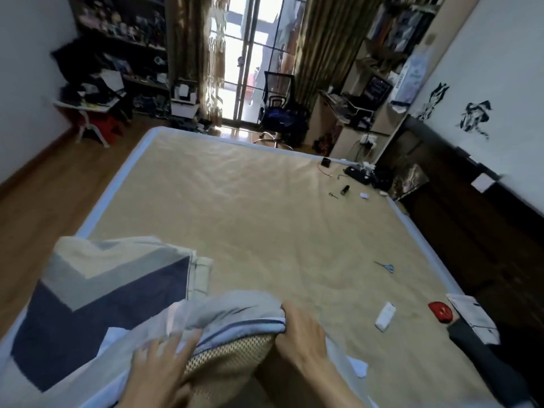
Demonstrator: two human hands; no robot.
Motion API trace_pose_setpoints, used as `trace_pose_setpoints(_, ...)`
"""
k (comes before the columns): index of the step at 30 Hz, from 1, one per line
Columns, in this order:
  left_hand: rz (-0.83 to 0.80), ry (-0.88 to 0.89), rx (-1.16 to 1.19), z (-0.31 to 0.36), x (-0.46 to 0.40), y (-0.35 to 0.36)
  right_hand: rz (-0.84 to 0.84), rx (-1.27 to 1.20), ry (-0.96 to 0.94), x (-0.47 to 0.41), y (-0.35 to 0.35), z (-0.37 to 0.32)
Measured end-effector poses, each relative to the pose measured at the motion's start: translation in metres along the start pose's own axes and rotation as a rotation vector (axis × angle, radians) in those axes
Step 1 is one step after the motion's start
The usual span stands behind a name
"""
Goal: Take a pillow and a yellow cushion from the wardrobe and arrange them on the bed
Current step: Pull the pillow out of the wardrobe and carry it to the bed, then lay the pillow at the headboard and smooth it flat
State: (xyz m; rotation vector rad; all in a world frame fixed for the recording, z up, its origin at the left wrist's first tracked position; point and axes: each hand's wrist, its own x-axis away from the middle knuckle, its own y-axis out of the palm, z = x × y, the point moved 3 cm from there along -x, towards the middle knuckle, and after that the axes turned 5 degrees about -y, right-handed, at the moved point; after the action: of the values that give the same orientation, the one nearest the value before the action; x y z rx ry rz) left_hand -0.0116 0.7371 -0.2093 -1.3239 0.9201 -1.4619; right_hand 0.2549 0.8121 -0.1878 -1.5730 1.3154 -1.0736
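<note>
Right hand (303,334) pinches the pillow (235,319) cover's edge, left hand (160,366) spread flat on it at the near end of the bed (250,216), so placing looks underway, yellow cushion unseen and presumably next.

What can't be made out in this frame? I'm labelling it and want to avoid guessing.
- Pillow, head view: its near part is covered by both hands and cut by the bottom edge.
- Left hand: motion-blurred, so its grip is unclear.
- Yellow cushion: not identifiable anywhere.
- Small dark items on the far bed: too small to name.
- Shelf contents: dark and blurred.
</note>
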Motion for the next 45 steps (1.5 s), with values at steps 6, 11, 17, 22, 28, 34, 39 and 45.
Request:
trace_pose_setpoints(6, -0.059, 0.265, -0.049, 0.078, -0.06, -0.038, -0.184, -0.024, 0.043, -0.007, -0.017, 0.075)
trace_pose_setpoints(11, -0.163, 0.402, -0.136, 0.141, -0.114, -0.064, -0.283, -0.027, 0.093, -0.028, -0.048, 0.134)
trace_pose_setpoints(17, -0.196, 0.429, -0.282, 0.203, -0.18, 0.005, -0.22, 0.123, 0.124, -0.046, -0.006, 0.188)
trace_pose_setpoints(22, -0.151, 0.407, -0.361, 0.209, -0.208, 0.087, -0.103, 0.285, 0.13, -0.021, 0.046, 0.206)
trace_pose_setpoints(28, -0.003, 0.472, -0.445, 0.216, -0.277, 0.083, -0.242, 0.26, -0.18, 0.045, 0.114, 0.181)
trace_pose_setpoints(34, 0.366, 0.573, -0.193, 0.207, -0.286, 0.093, -0.35, 0.388, 0.089, -0.021, 0.128, 0.24)
trace_pose_setpoints(39, -0.088, 0.088, -0.091, 0.105, -0.269, 0.136, -0.527, 0.316, 0.203, -0.076, 0.138, 0.271)
trace_pose_setpoints(45, -0.092, 0.141, -0.087, 0.079, -0.315, 0.151, -0.489, 0.167, 0.247, -0.114, 0.169, 0.314)
